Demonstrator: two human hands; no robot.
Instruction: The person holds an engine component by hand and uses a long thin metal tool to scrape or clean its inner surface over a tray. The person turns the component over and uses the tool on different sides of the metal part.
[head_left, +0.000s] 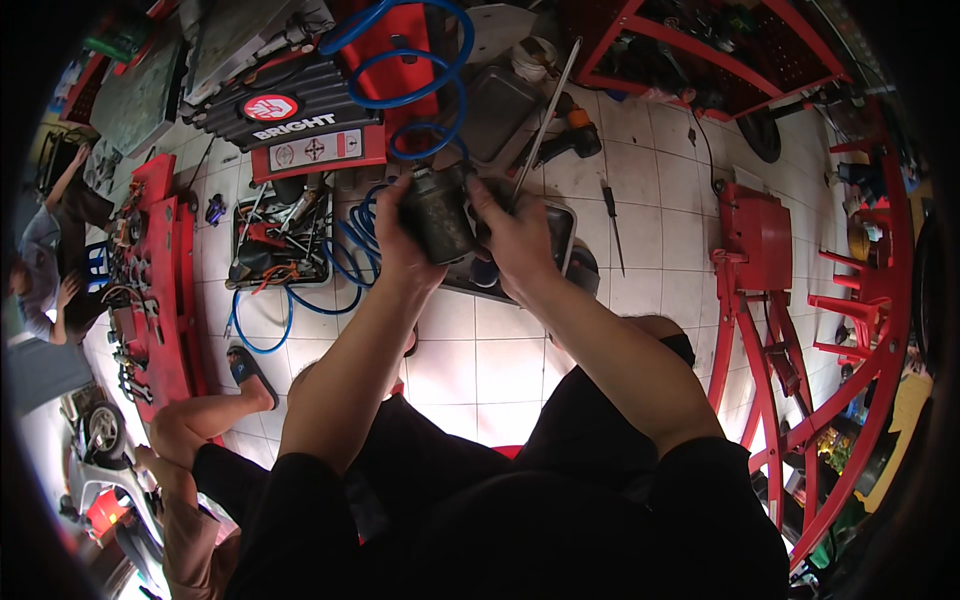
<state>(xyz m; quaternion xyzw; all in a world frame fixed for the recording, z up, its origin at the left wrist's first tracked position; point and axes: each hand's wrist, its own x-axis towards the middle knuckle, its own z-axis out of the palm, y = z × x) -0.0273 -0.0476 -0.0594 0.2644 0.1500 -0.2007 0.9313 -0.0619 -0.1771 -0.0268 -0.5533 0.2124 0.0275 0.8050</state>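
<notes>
Between my two hands is a dark, grimy metal cylinder [437, 218] with a ridged rim at its upper end. My left hand [402, 238] wraps its left side. On the right side, the thumb and fingers of my right hand [515, 238] press against it; the fingertips are partly hidden. A grey-rimmed tray [567, 225] lies on the floor below, mostly covered by my hands. Coils of blue air hose [345, 270] run beside my left hand.
An open case of tools [282, 240] sits to the left. A cordless drill [572, 140] and a screwdriver [613, 230] lie on the tiled floor [640, 180]. A red metal stand [755, 240] rises at right. Another person's leg [200, 420] reaches in at lower left, near a red tool bench [175, 290].
</notes>
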